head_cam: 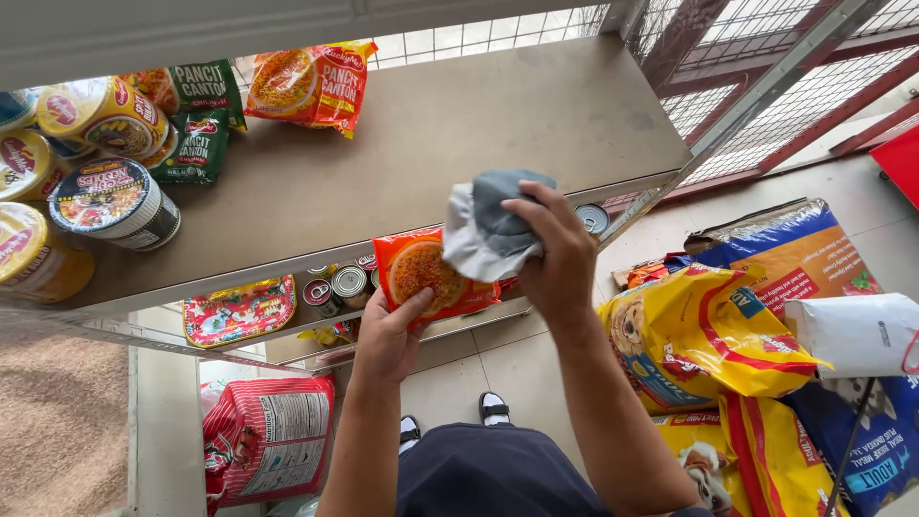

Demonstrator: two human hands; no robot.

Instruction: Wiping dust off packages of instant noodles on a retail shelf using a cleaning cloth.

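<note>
Noodle packet [428, 273], orange and red, sits propped in the left hand [388, 340], thumb pressed across its lower front and fingers hidden behind, so the face tilts up toward the camera just off the near edge of the shelf [459, 144]. Held flat like that, its front is open to the grey and white cloth [490, 225], which the right hand [555, 258] has bunched in a tight grasp and laid against the packet's upper right corner.

Sweeping from the far left: yellow and black cup noodles [113, 203] crowd the shelf's left end, green noodle packets [196, 144] lean behind them, and another orange packet [311, 86] lies at the far edge. The middle of the board is bare. Under it, a lower tier shows small cans [347, 283] and a red patterned pack [239, 311], partly screened by the packet and the left hand. A red and white sack [268, 436] stands on the floor near left. Off to the right, yellow pet food bags [704, 335] and a blue one [866, 450] crowd the tiles close by the right forearm.
</note>
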